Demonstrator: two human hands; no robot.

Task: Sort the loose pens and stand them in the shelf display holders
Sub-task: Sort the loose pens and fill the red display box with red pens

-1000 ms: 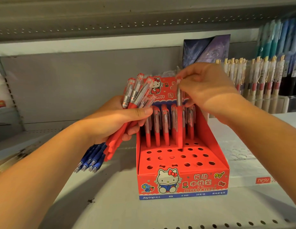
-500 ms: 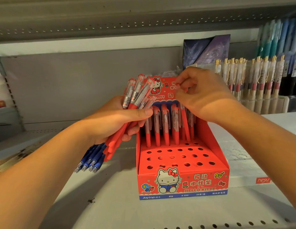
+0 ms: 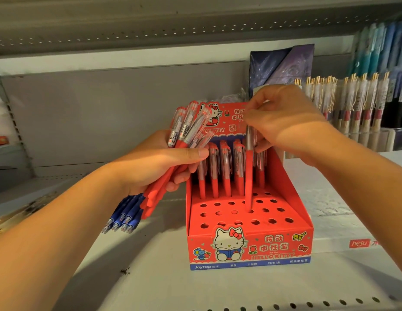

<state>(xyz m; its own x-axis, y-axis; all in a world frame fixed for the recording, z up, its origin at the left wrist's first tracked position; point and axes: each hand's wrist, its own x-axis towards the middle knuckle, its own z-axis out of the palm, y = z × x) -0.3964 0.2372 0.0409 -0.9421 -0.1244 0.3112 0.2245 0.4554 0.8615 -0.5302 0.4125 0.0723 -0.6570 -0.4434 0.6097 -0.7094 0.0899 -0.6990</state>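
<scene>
The right-hand fingertips (image 3: 253,116) pinch the clear upper barrel of a single red pen (image 3: 249,176). The right hand (image 3: 285,129) is closed around that pinch, its knuckles raised above the back of the display box (image 3: 249,248). The pen hangs nearly upright, and its tip sits at the mouth of one hole in the stepped insert, in a middle row; how far the tip has entered cannot be told.

The left thumb (image 3: 191,152) presses across a bundle of red pens (image 3: 188,129), and the remaining fingers curl beneath it, so the left hand (image 3: 159,162) grips the bundle firmly. The clear caps point up and to the right, just beside the box's left rear corner. Several blue pens (image 3: 126,218) are held in the same grip (their tips point down and to the left, below the wrist).

A row of standing red pens (image 3: 224,171) fills the rearmost holes of the box. The front rows of holes are unfilled apart from the held pen.

The box rests on the white shelf (image 3: 150,277), set back from the perforated front edge. A flat white carton (image 3: 330,232) lies against the box's right side. Gold-topped pens (image 3: 352,102) stand in holders toward the shelf's right rear corner, and a dark packet (image 3: 283,66) leans behind the box.
</scene>
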